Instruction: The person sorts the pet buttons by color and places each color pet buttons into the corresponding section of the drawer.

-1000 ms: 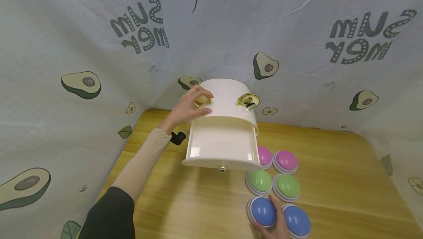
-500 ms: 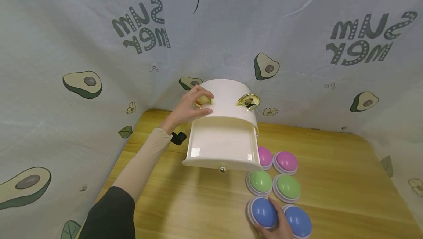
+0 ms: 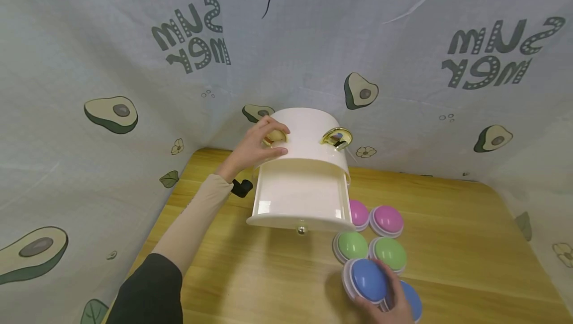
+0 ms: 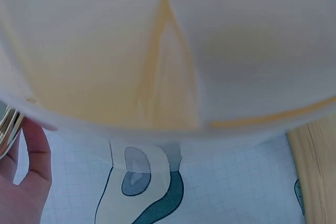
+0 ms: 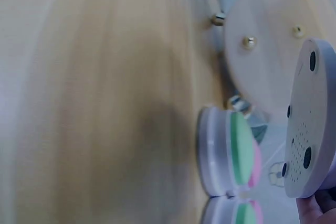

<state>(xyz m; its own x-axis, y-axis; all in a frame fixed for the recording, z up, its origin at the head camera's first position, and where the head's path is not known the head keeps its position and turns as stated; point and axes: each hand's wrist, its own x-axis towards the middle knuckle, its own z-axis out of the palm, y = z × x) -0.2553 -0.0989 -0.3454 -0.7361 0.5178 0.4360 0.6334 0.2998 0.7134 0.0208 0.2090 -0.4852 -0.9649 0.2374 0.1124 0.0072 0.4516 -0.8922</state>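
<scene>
A white rounded drawer box (image 3: 309, 135) with gold ear-shaped handles stands at the table's back, its upper drawer (image 3: 304, 194) pulled out, nothing visible inside. My left hand (image 3: 252, 147) holds the box's left gold handle (image 3: 276, 136), thumb and fingers on either side; in the left wrist view the fingers (image 4: 37, 156) curl beside the gold part. At the lower right, my right hand (image 3: 394, 301) grips a blue domed push button (image 3: 368, 280) by its rim, tilted and off the table. Its white underside (image 5: 307, 124) with dark round feet faces the right wrist camera.
Right of the drawer, two pink buttons (image 3: 388, 219) and two green buttons (image 3: 390, 253) sit in rows on the wooden table (image 3: 470, 234). Another blue button (image 3: 412, 300) lies partly behind my right hand. An avocado-print cloth (image 3: 286, 65) hangs behind.
My right hand has lifted the left blue button off the table and moved it slightly up and to the right. My left hand and the drawer stay in place.
</scene>
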